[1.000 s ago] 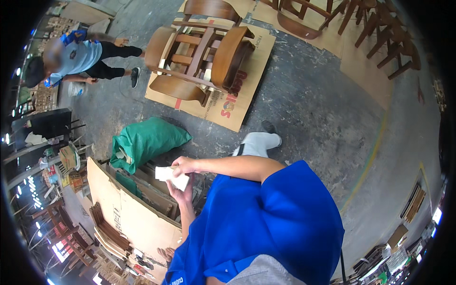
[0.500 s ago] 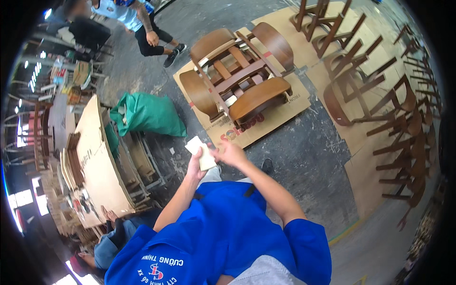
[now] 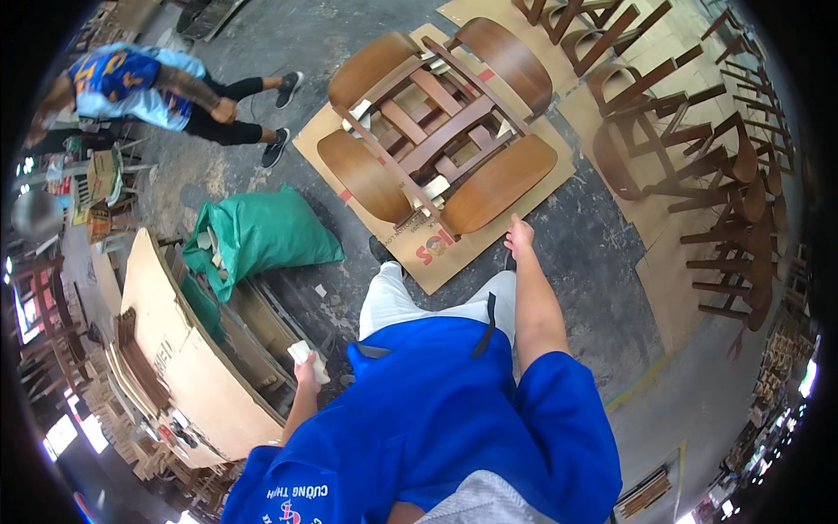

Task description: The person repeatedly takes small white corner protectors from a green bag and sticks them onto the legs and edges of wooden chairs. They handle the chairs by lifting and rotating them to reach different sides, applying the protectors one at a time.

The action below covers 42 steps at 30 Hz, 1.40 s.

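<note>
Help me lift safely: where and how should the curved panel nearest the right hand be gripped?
Probably grip the curved panel by its outer edge, from the near side: that edge faces the right hand, while the frame borders its inner side.

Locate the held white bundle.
Head view, left of centre and below mid-height: the white bundle is in the left hand, between the large cardboard sheet and the person's blue shirt.

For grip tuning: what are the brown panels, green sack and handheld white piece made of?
Brown panels: likely wood, satin varnish; faint streaks, soft sheen.
Green sack: probably plastic fabric, matte; creased folds.
White piece: foam or paper, unclear; pale, matte.
</note>
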### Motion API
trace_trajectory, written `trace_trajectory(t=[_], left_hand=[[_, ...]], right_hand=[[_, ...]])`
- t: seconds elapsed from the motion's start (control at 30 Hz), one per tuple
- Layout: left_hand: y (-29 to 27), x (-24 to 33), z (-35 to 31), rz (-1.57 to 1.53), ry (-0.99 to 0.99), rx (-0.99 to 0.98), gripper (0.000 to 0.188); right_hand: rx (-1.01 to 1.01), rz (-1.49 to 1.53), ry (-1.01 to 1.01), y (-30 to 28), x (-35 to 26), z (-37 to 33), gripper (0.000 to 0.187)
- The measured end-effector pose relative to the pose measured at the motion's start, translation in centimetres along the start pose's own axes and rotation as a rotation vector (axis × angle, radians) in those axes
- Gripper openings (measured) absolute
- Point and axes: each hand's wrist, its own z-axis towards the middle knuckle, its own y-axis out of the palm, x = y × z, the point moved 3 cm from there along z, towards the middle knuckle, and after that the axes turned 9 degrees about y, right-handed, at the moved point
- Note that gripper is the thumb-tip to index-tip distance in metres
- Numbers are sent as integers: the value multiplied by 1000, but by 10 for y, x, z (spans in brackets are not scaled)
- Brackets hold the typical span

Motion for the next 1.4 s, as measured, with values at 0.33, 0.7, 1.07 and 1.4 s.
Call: trace_trajectory(t=[0.33, 0.7, 1.07, 1.4], left_hand=[[80, -6, -66, -152, -46, -53, 30], [116, 42, -46, 3, 0, -145, 33], [195, 104, -50, -173, 115, -300, 39], [354, 122, -53, -107, 269, -722, 53]], right_hand=[[115, 108, -153, 61, -36, 32, 46], [231, -19, -112, 62, -47, 0, 45], [129, 126, 0, 64, -17, 5, 30], [-934, -267, -300, 175, 18, -223, 38]])
